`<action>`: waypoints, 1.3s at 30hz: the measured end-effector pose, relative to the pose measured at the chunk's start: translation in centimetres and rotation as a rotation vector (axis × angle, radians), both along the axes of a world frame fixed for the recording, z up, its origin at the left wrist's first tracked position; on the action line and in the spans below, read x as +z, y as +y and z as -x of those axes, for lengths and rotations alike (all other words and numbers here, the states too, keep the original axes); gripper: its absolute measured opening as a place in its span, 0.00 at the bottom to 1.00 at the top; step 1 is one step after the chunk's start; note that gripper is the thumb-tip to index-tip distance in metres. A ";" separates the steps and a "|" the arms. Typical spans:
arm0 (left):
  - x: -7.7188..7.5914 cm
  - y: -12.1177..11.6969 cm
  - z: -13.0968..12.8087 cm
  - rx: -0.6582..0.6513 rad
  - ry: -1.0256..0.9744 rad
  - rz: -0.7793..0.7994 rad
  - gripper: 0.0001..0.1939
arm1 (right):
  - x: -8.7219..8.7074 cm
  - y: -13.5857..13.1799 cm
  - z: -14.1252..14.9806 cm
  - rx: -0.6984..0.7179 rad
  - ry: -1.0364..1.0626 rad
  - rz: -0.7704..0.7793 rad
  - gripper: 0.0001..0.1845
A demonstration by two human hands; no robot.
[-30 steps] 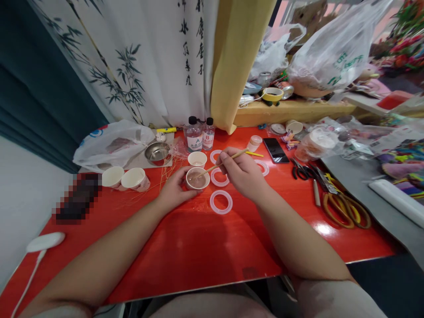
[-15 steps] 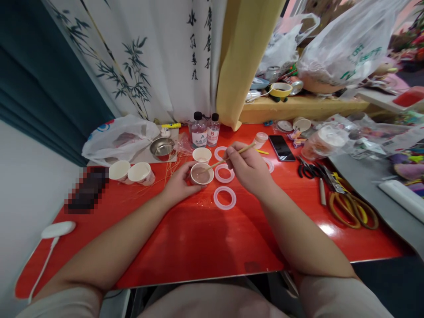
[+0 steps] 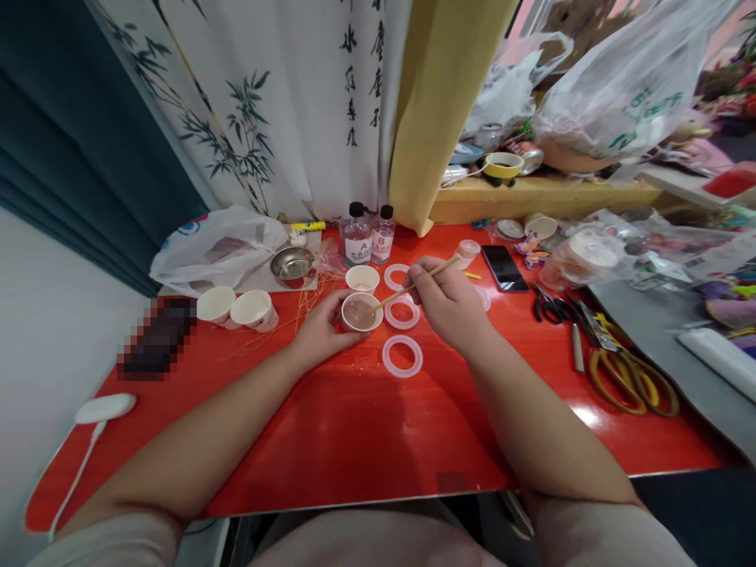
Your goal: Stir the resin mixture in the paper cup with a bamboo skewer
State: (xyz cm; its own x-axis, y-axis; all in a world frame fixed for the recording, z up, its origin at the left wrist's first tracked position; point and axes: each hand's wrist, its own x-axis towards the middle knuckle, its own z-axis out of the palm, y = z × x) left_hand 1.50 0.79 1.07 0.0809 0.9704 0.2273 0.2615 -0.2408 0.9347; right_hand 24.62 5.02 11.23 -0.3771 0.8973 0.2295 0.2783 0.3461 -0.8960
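Observation:
My left hand (image 3: 324,329) is wrapped round a paper cup (image 3: 361,326) of brownish-pink liquid. Between the fingers of my right hand (image 3: 442,299) is a thin wooden stick (image 3: 407,290), slanting down to the left with its tip in the liquid. Right behind this cup stands a second paper cup (image 3: 362,278). Pale pink ring moulds lie to the right: a near ring (image 3: 402,357), a middle ring (image 3: 390,313) and a far ring (image 3: 394,276). Another ring (image 3: 485,298) is partly covered by my right hand.
Bottle A (image 3: 357,240) and bottle B (image 3: 383,236) stand at the back. On the left are two paper cups (image 3: 253,309), a metal bowl (image 3: 292,268) and a plastic bag (image 3: 218,248). A phone (image 3: 504,268) and large scissors (image 3: 617,378) lie on the right.
The stick's tip has shifted slightly right within the cup. Both hands keep their grips, and the whole view has moved a little.

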 end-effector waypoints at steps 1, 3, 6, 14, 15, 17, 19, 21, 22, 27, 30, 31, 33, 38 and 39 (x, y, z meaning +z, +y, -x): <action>-0.1 0.0 0.1 -0.001 0.006 -0.003 0.35 | 0.0 0.0 0.0 -0.004 0.000 -0.009 0.18; -0.2 0.1 0.1 -0.005 0.010 -0.003 0.35 | -0.1 0.1 -0.1 0.013 -0.003 -0.016 0.18; -0.2 0.1 0.1 -0.016 -0.003 0.011 0.34 | -0.2 0.0 0.0 -0.005 0.013 -0.040 0.19; -0.3 0.1 0.2 0.020 0.014 -0.012 0.34 | -0.1 -0.2 -0.1 0.015 0.023 -0.011 0.19; -0.4 0.0 0.2 0.029 0.017 -0.019 0.34 | -0.1 -0.2 -0.1 0.005 0.037 -0.010 0.19; -0.4 0.0 0.1 0.039 0.011 -0.027 0.34 | 0.0 -0.4 -0.2 0.009 0.071 0.004 0.19; -0.4 -0.2 0.1 0.029 -0.023 -0.027 0.35 | 0.1 -0.6 -0.1 0.019 0.108 0.007 0.20; -0.3 -0.4 0.0 -0.009 -0.089 -0.020 0.35 | 0.5 -0.9 -0.1 0.025 0.155 0.010 0.20; -0.2 -0.5 0.0 -0.036 -0.124 -0.016 0.35 | 0.7 -1.1 -0.1 0.025 0.182 0.013 0.20; -0.4 -0.8 -0.2 -0.064 -0.181 -0.010 0.38 | 1.3 -1.5 -0.1 0.019 0.264 0.011 0.20; -0.2 -0.7 -0.4 0.005 -0.118 -0.019 0.41 | 1.1 -1.6 -0.1 0.018 0.228 -0.019 0.21; -0.2 -0.7 -0.5 0.025 -0.094 -0.026 0.41 | 1.0 -1.6 -0.1 0.017 0.216 -0.028 0.21; 0.0 -0.7 -0.6 0.047 -0.051 -0.030 0.39 | 0.9 -1.6 -0.1 0.019 0.204 -0.039 0.21; 0.0 -0.4 -0.7 0.086 -0.045 -0.036 0.33 | 1.0 -1.6 -0.1 0.045 0.244 -0.024 0.20; -0.1 -0.3 -0.7 0.095 -0.049 -0.042 0.32 | 1.0 -1.7 -0.1 0.044 0.255 -0.023 0.20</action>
